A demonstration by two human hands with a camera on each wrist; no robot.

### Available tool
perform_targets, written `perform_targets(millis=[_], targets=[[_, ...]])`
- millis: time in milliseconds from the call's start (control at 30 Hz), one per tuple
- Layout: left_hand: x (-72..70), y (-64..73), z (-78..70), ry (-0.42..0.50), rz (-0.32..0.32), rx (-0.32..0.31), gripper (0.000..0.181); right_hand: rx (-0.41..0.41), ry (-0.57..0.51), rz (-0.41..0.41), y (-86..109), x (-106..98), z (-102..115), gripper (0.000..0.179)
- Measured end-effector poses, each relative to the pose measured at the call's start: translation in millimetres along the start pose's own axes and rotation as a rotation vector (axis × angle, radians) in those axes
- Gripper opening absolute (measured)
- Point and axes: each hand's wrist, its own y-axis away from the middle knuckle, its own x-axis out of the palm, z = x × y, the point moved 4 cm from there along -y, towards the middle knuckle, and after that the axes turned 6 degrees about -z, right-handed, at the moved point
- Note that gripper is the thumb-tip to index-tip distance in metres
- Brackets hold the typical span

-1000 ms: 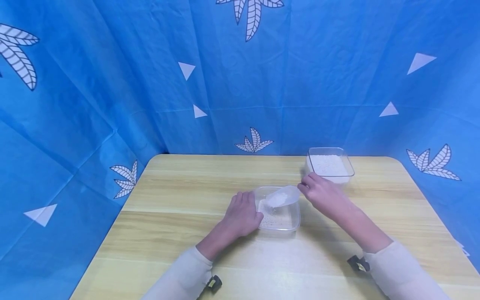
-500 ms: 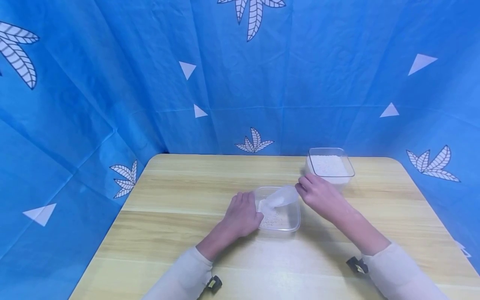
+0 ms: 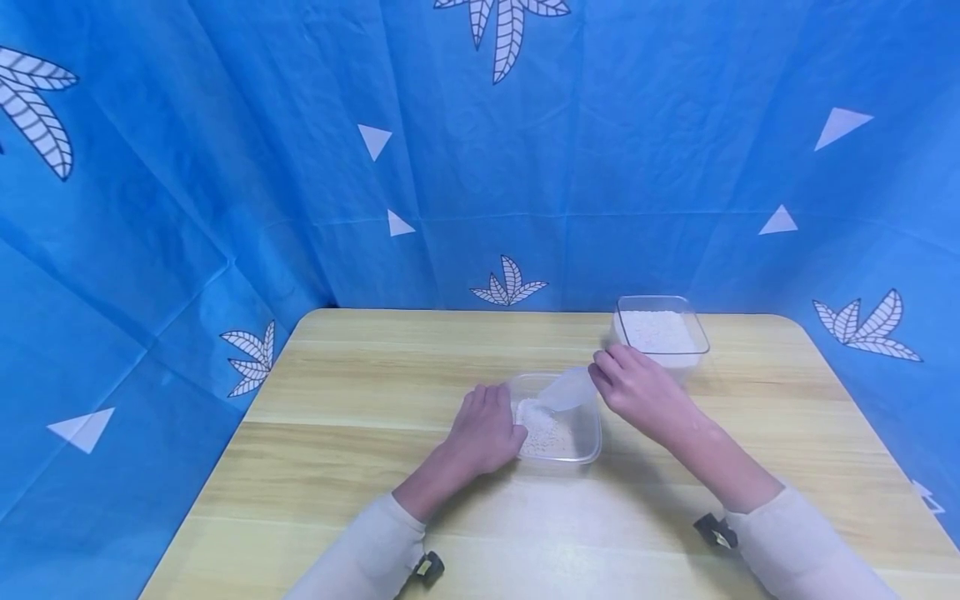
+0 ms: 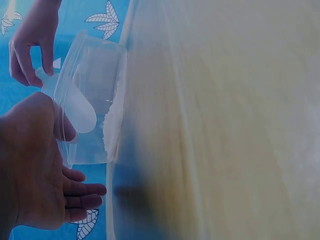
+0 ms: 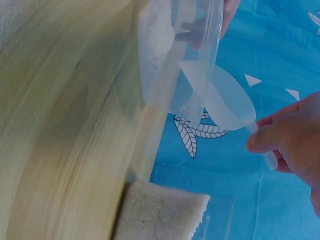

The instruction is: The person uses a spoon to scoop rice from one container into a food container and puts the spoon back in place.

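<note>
A clear plastic container [image 3: 562,459] stands on the table with white, rice-like grains [image 3: 542,427] on its bottom, heaped toward the left. My left hand [image 3: 483,429] grips its left rim, the thumb over the edge in the left wrist view and the fingers outside. Between thumb and fingers, my right hand [image 3: 641,387] pinches the handle of a translucent white scoop [image 5: 230,97]. The scoop is tilted, its tip down inside the container and pointing left. In the head view its bowl shows no grains.
A second clear container [image 3: 678,360], well filled with white grains [image 5: 157,212], stands behind my right hand at the table's back right. The wooden table [image 3: 360,367] meets a blue patterned cloth [image 3: 480,167] at its back edge.
The right hand has tipped the scoop further. Grains seen in it earlier have slid out, and the heap at the container's left has grown. The left hand stays put.
</note>
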Motion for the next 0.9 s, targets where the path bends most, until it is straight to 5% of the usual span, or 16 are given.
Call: perform_targets(millis=[167,400,900], targets=[[0.2,0.3,0.1,-0.008,-0.004,0.004,0.064,0.007,0.003,0.003,1.5,-3.1,-2.3,0.024],[-0.1,0.8,0.1,-0.005,-0.008,0.009,0.059,-0.047,0.041,-0.066,1.2,-9.0,-2.1,0.051],[1.2,0.6,0.1,-0.018,0.01,0.001,0.068,-0.062,0.047,-0.091,8.4,-20.2,-18.1,0.047]])
